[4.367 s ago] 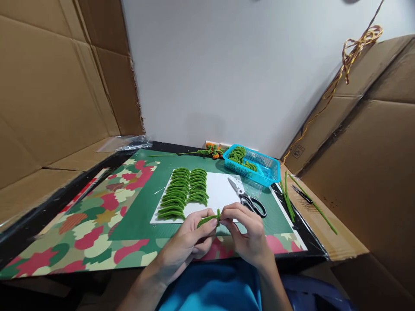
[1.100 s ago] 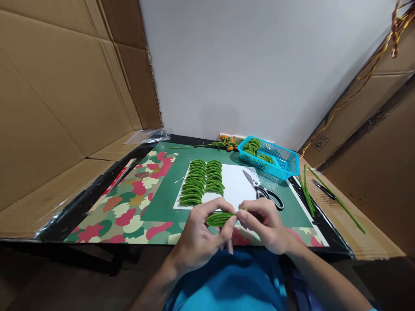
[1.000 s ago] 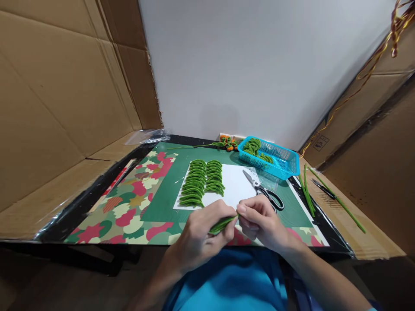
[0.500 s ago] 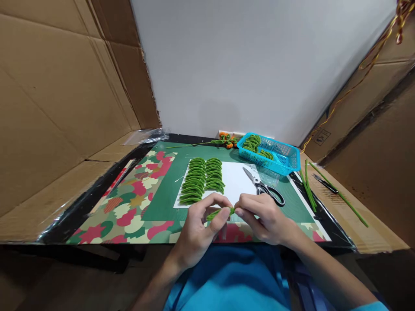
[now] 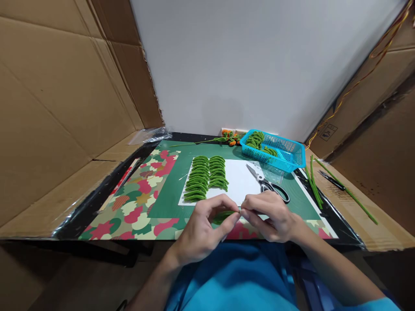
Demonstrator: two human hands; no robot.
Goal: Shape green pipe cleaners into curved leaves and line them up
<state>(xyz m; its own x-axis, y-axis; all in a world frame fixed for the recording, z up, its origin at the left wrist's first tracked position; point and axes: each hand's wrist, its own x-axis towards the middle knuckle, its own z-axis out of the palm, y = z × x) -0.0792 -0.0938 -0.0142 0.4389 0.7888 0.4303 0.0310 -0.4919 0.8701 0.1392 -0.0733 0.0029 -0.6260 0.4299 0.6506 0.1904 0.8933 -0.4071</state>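
My left hand [image 5: 205, 222] is closed in a pinch around a green pipe-cleaner piece [image 5: 221, 217], whose looped body shows between thumb and fingers. My right hand [image 5: 270, 216] pinches at the end of that same piece, its fingertips almost touching those of the left; the tip itself is mostly hidden. Just beyond the hands, two columns of curved green pipe-cleaner pieces [image 5: 196, 179] lie on a white sheet [image 5: 238, 183]. Scissors [image 5: 267, 183] with black and white handles rest on the sheet's right side, blades pointing away, close behind my right hand.
A blue plastic basket [image 5: 292, 157] at the back right contains more green pieces. Orange flowers on a green stem [image 5: 231, 139] lie at the back. Green stems [image 5: 313, 183] and dark pliers-like tool [image 5: 332, 180] lie at right. Cardboard walls flank the green mat [image 5: 168, 203].
The view has shifted a little, so the scene sits further right. Both hands keep hold of the pipe-cleaner piece; their fingertips are closer together, and less of its end shows between them.
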